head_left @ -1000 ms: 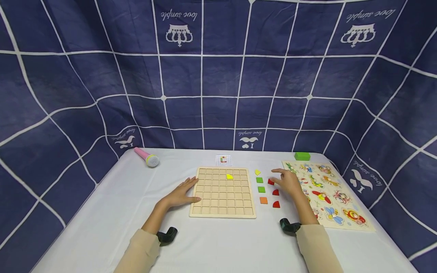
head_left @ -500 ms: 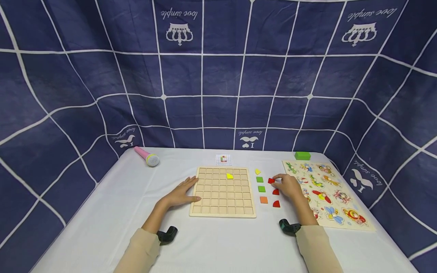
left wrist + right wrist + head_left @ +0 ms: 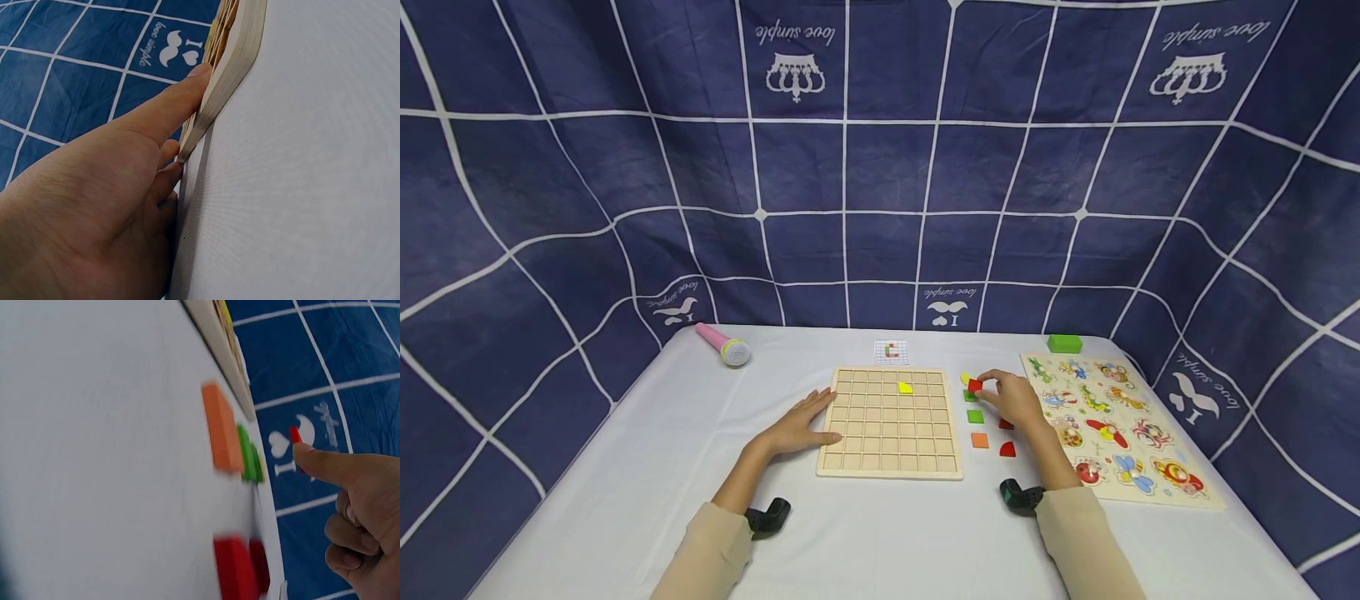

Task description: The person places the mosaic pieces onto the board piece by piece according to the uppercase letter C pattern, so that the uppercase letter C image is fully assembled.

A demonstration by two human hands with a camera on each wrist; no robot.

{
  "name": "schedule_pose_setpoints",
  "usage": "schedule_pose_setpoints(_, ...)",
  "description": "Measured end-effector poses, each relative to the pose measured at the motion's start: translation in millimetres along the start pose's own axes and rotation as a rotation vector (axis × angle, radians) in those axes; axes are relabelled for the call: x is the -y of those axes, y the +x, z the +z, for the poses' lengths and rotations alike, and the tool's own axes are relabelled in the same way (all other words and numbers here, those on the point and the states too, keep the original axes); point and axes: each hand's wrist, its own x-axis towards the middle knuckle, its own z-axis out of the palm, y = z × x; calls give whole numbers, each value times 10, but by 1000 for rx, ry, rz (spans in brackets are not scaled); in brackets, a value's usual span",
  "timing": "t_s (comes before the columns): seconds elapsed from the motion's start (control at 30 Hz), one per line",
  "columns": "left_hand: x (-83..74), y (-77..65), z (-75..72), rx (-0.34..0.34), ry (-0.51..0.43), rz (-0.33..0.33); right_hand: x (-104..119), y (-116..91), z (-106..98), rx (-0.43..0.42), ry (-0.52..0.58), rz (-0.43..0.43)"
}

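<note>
My right hand (image 3: pixel 1019 402) pinches a small red tile (image 3: pixel 975 386) between thumb and fingertip, lifted off the table in the right wrist view. Under and around it lie a yellow tile (image 3: pixel 966 378), two green tiles (image 3: pixel 974 417), an orange square tile (image 3: pixel 980 440) and two red tiles, the nearer a quarter-circle (image 3: pixel 1007 449). To their left lies a wooden grid board (image 3: pixel 887 442) with one yellow tile (image 3: pixel 906 388) in an upper cell. My left hand (image 3: pixel 790 429) rests along the board's left side, its thumb touching the edge (image 3: pixel 219 94).
Behind the board lies a small pattern card (image 3: pixel 891 352). A pink toy microphone (image 3: pixel 722 345) is at the back left. An insect-picture puzzle board (image 3: pixel 1112 433) covers the right side, with a green block (image 3: pixel 1064 343) behind it. A dark blue curtain (image 3: pixel 880 167) hangs beyond the white table.
My right hand took hold of the red tile, lifted it and carried it left, over the green tile. My left hand and the grid board stayed in place.
</note>
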Motion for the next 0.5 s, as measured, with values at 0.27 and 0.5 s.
schedule_pose_setpoints(0.27,23,12,-3,-8,0,0,466,213,156,-38,15,-78)
schedule_pose_setpoints(0.5,12,2,2,-10,7,10,846,375,326,5,2,-93)
